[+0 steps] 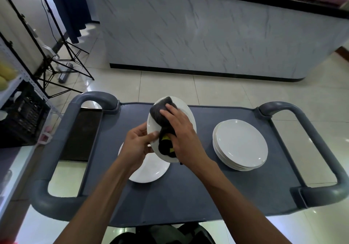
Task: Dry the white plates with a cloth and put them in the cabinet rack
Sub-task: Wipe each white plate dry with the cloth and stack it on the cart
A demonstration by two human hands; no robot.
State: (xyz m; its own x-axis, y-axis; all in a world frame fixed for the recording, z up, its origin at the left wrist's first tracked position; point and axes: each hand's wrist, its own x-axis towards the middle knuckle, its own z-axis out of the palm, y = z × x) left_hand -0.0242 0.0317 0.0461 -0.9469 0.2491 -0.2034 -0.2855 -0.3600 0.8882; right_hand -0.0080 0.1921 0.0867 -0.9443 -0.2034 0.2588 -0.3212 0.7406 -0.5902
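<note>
On cart top (188, 196): plate stack (240, 145), single plate (151, 172).

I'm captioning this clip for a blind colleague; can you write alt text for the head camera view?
A person's left hand holds a tilted white plate above a grey cart while the right hand presses a dark cloth onto it. One plate lies below; a stack of plates sits to the right.

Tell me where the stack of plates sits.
In the head view, the stack of plates sits on the cart's right side, right of the right hand.
</note>
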